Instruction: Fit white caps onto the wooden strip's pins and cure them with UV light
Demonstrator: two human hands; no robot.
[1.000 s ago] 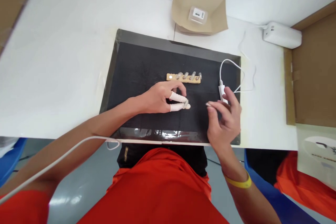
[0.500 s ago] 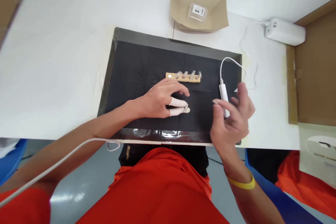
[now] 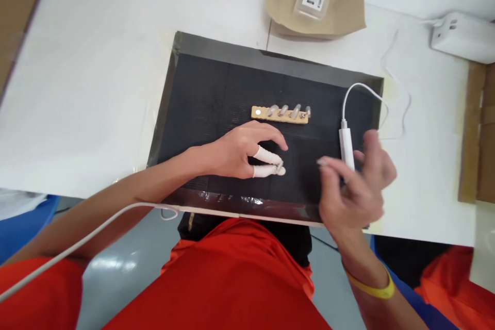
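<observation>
My left hand (image 3: 251, 149) rests low over the black mat (image 3: 232, 87), with white finger cots on its thumb and one finger. Those covered tips pinch a small clear piece that looks like a false nail (image 3: 279, 166). To the right, my right hand (image 3: 356, 185) is slightly blurred. Its thumb and index finger are pressed together, and a small pale clear bit (image 3: 322, 162) shows at their tips, too small to name. Just beyond my left hand lies a tan strip (image 3: 263, 112) bearing several clear nail-shaped pieces (image 3: 296, 111). A white pen-shaped device (image 3: 346, 147) lies partly behind my right hand.
A brown paper tray (image 3: 344, 0) holding a clear plastic box (image 3: 311, 4) stands at the back. A white power block (image 3: 464, 36) is at far right, beside cardboard (image 3: 487, 139). White cables (image 3: 363, 85) run from the device and across my left arm.
The camera view has shifted, so the mat and objects sit farther right. Both hands keep their pinches, with little movement relative to the mat.
</observation>
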